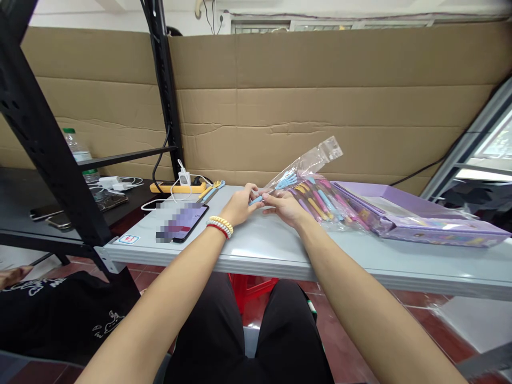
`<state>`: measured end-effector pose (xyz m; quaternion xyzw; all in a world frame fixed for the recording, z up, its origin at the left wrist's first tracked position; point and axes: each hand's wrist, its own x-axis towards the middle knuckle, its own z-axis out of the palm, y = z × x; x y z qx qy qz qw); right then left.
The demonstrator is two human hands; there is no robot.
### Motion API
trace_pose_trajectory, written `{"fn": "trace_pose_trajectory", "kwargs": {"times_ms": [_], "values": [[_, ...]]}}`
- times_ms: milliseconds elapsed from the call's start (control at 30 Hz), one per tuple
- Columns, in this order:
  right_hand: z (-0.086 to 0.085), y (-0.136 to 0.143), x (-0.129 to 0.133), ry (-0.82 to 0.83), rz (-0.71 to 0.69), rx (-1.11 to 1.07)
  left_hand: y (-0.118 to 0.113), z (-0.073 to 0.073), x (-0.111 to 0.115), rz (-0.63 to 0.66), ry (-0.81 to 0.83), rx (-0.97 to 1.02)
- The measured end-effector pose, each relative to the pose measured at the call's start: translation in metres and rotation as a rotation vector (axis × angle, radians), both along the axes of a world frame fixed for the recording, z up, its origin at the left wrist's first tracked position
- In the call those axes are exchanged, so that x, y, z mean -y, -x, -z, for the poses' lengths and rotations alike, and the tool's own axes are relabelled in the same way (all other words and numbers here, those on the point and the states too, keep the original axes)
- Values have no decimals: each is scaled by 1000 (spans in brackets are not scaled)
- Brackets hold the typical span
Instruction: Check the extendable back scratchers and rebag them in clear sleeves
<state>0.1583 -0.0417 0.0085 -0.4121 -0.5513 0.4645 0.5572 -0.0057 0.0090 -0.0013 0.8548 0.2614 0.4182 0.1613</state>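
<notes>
Brown cardboard (320,106) lines the wall behind a pale grey table (264,240). At its middle the fingers of the left hand (238,205) are closed in a pinch on a slim blue stick (256,200), and those of the right hand (286,207) meet them there, thumb and forefinger nipped together on it. A light-blue, hand-shaped head (286,180) lies in line with the stick, up and to the right; a clear sleeve (316,157) runs past it toward the cardboard. Just beside the right hand are wrapped sticks (328,200) in purple, yellow, blue and pink, reaching an open purple box (444,234) whose near corner comes close to the table's front edge. Grey tabletop shows between wrists and that edge. Leftward, a phone (196,218) lies near more sticks (214,189) and a yellow power strip (196,188); a black post (164,80) bounds that side. A blue-bordered sticker (128,239) marks the left front corner, its red characters too small to read. The phone's screen is partly pixelated. White print on a neighbour's black clothing (80,314) is not legible.
</notes>
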Motion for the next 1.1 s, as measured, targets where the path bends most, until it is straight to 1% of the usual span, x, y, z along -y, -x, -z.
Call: {"fn": "trace_pose_trajectory", "kwargs": {"times_ms": [167, 267, 400, 533, 667, 767, 833, 900, 1000, 1100], "values": [[2, 2, -1, 7, 20, 33, 0, 0, -1, -17, -10, 3], [2, 3, -2, -45, 62, 42, -1, 0, 0, -57, -2, 2], [0, -1, -5, -104, 141, -61, 1, -3, 2, -151, 29, -24], [-3, -7, -4, -104, 157, -182, 4, -7, 4, -224, 57, -76], [-6, -12, -3, -129, 203, -217, 4, -9, 4, -286, 42, -175], [-7, -12, -2, -108, 220, -191, 3, -7, 3, -243, -10, -192], [-7, -10, -2, -92, 196, -167, 2, -6, 2, -196, -33, -167], [-5, -7, -1, -69, 154, -132, 1, -5, 2, -160, -28, -132], [-2, -3, 0, -32, 94, -62, 0, -4, 2, -141, 3, -76], [0, 0, 0, -10, 67, 7, 0, -5, 4, -118, 27, -34]]}}
